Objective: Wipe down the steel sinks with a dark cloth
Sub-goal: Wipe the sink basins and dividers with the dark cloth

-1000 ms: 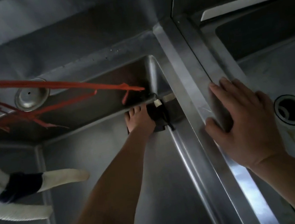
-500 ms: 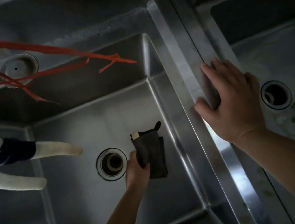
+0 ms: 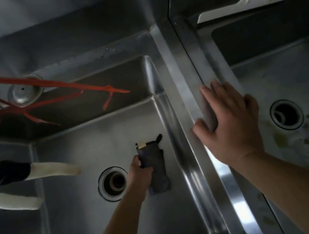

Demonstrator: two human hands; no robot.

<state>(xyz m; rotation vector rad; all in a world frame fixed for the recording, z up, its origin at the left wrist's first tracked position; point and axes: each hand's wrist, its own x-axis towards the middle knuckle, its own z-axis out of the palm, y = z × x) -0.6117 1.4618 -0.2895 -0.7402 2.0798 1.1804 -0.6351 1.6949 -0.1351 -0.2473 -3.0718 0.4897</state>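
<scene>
**Cloth held on the left sink floor**

The left hand point(image 3: 139, 175) grips the dark cloth point(image 3: 155, 166), which extends beyond it toward the sink's point(image 3: 85, 138) far wall, just right of the drain point(image 3: 113, 183). The right hand point(image 3: 230, 124) rests flat, fingers straight, on the dividing rim point(image 3: 180, 69).

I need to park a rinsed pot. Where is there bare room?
Right sink: bare floor behind its drain. Left sink: bare floor between the back wall and the cloth. Crowded: the divider, under the right hand; the left hand beside the left drain.
</scene>
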